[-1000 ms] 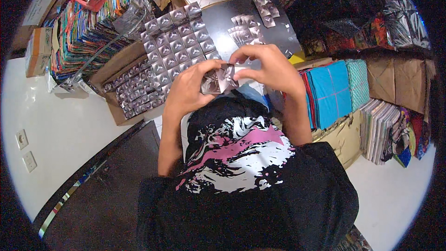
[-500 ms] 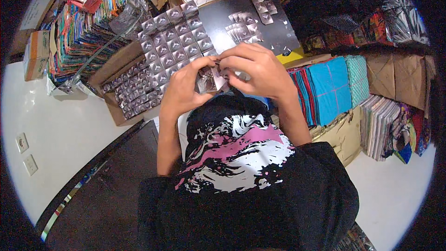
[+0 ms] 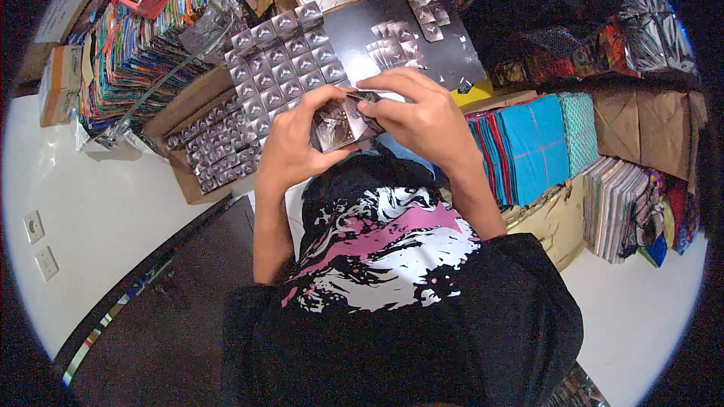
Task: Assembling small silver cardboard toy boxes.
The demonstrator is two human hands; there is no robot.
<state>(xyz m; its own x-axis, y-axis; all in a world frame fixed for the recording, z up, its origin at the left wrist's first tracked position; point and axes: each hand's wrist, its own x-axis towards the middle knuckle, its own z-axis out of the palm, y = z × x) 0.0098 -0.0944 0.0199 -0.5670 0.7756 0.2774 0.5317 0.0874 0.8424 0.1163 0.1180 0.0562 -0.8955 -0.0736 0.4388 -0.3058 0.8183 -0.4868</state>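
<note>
A small printed box (image 3: 332,128) in dark grey and pinkish tones is between my hands, its flap side turned up toward the right. My left hand (image 3: 285,142) wraps round its left side, thumb below and fingers above. At the box's right edge, my right hand (image 3: 424,114) pinches the flap (image 3: 365,109) between thumb and forefinger. What lies inside the box is hidden. Just beyond my left hand, rows of similar small boxes (image 3: 283,71) stand packed together. Flat printed pieces (image 3: 394,44) lie spread on the dark table (image 3: 354,38) past my right hand.
A cardboard carton (image 3: 187,182) holding more small boxes sits at left. Behind it rise tied stacks of colourful packets (image 3: 139,60) with a tape dispenser (image 3: 142,0) on top. Folded blue cloth (image 3: 534,151) and a brown paper bundle (image 3: 641,128) are stacked at right.
The box has tilted slightly and shows more of its printed face. My right fingers have shifted along its upper right edge, and the flap now stands out more.
</note>
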